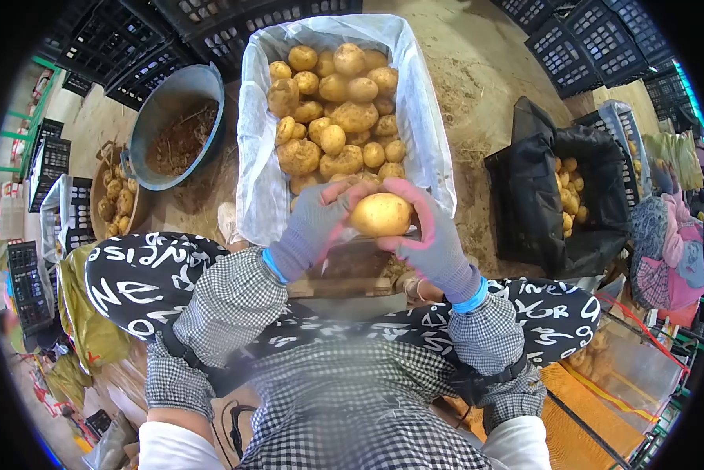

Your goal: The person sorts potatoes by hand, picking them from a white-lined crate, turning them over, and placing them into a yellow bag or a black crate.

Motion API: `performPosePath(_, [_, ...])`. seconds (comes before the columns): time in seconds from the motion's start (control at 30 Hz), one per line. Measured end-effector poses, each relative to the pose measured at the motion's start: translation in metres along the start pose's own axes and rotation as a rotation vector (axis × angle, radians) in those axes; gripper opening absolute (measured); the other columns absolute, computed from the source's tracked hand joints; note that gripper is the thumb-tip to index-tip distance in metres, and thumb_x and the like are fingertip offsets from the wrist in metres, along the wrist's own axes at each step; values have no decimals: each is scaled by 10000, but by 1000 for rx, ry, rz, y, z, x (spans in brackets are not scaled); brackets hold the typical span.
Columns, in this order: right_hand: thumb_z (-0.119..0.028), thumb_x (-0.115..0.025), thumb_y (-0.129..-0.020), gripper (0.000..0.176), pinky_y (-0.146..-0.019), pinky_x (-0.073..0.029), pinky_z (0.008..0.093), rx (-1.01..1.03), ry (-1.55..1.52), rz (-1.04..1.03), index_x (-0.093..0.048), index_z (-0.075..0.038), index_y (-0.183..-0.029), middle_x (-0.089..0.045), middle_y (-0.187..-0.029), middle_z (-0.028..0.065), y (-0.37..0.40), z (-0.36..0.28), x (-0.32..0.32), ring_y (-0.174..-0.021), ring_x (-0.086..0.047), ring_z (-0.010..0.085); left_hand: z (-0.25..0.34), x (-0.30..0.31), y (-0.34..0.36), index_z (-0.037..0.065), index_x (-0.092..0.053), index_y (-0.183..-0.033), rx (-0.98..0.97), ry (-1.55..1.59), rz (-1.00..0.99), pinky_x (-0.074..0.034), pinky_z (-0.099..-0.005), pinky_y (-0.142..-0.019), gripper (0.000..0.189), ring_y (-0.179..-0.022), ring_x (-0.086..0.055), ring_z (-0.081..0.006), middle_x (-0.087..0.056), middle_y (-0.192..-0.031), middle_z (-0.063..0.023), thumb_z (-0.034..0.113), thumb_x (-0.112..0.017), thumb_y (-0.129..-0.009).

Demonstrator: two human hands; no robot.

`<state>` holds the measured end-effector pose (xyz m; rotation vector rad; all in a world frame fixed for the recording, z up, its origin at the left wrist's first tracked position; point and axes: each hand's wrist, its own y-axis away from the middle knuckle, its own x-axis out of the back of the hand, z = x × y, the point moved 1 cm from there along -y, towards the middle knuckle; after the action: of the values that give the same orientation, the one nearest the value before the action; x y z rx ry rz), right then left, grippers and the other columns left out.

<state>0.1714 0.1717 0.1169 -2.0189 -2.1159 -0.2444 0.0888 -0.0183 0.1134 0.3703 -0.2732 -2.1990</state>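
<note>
A pale yellow potato (381, 215) is held up between my two gloved hands, over the near edge of a crate lined with white cloth (262, 157). My left hand (318, 221), in a grey-purple glove with pink on it, grips the potato's left side. On the opposite side, the thumb and fingers of my right hand (434, 235) curve around it. Beyond both hands, a heap of potatoes (344, 117) of mixed sizes fills the crate, some with soil on them.
Left of the crate stands a blue-grey tub (150, 176) with soil inside, beside a basket of potatoes (117, 196). To the right is a crate with black lining (520, 188) holding potatoes. Stacked black crates (579, 51) stand at the back. Another person (665, 251) is at far right.
</note>
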Motion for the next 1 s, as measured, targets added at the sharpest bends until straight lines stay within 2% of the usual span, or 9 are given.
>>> performPosePath(0.13, [-148, -861, -733, 876, -1073, -410, 342, 8, -103, 79, -391, -25, -1462, -534, -1356, 151, -2, 2, 2, -1274, -505, 219, 3, -17, 5, -5, -519, -1361, 246, 346, -110, -510, -300, -968, 602, -1151, -591, -172, -588, -1290, -108, 474, -537, -997])
performPosePath(0.23, [-157, -870, -726, 903, -1073, -405, 339, 9, -14, 103, -378, -19, -1470, -545, -1343, 146, -2, 7, 0, -1277, -496, 209, -6, -12, 2, -4, -443, -1419, 39, 285, -184, -488, -322, -1018, 661, -1199, -566, -192, -535, -1354, -111, 493, -530, -993])
performPosePath(0.43, [-130, -808, -743, 724, -978, -488, 325, -235, -199, 79, -475, -3, -1372, -550, -1316, 114, 0, -3, 5, -1212, -543, 192, 3, -19, 6, -25, -465, -1397, -114, 142, -145, -453, -333, -1061, 567, -1236, -540, -189, -523, -1371, -114, 247, -678, -949])
performPosePath(0.53, [-71, -763, -778, 606, -890, -534, 293, -131, -145, 127, -513, -6, -1326, -569, -1266, 111, 2, 2, 6, -1123, -593, 181, -7, -21, -1, -20, -479, -1392, -201, 147, -141, -440, -325, -1074, 532, -1241, -533, -172, -536, -1368, -114, 82, -692, -914])
performPosePath(0.6, [-49, -753, -789, 571, -869, -538, 300, -177, -219, 229, -522, -8, -1310, -601, -1196, 98, 5, 10, 8, -1070, -608, 170, -9, -21, -3, -18, -476, -1397, -121, 82, -50, -436, -332, -1074, 542, -1246, -540, -201, -544, -1362, -139, 136, -684, -921])
performPosePath(0.7, [-112, -701, -882, 421, -927, -547, 346, -391, -619, 508, -546, -3, -1259, -613, -1173, 131, 5, 18, 41, -1106, -608, 226, -38, 4, -16, -15, -473, -1397, 37, -430, -20, -456, -364, -1044, 590, -1236, -561, -256, -553, -1354, -187, 200, -703, -899])
performPosePath(0.77, [-155, -619, -956, 362, -970, -549, 384, 40, -1335, 630, -539, 15, -1265, -635, -1170, 161, 10, 40, 97, -1119, -614, 272, -64, 27, -32, -16, -473, -1384, 26, -811, 15, -470, -394, -1019, 618, -1208, -572, -320, -545, -1342, -228, 262, -700, -880])
performPosePath(0.83, [-187, -523, -1011, 364, -1009, -538, 420, 218, -1369, 885, -516, 28, -1305, -621, -1231, 191, 21, 32, 142, -1120, -617, 299, -68, 38, -45, -18, -472, -1359, -106, -1095, 78, -474, -424, -999, 644, -1165, -579, -408, -524, -1324, -275, 350, -670, -869])
performPosePath(1.0, [-197, -508, -1018, 405, -995, -525, 422, 46, -1212, 736, -485, 18, -1360, -583, -1308, 194, 24, 26, 124, -1159, -596, 291, -64, 59, -142, 26, -482, -1298, 18, -1110, 423, -495, -452, -953, 607, -1122, -594, -417, -567, -1262, -277, 293, -714, -805])
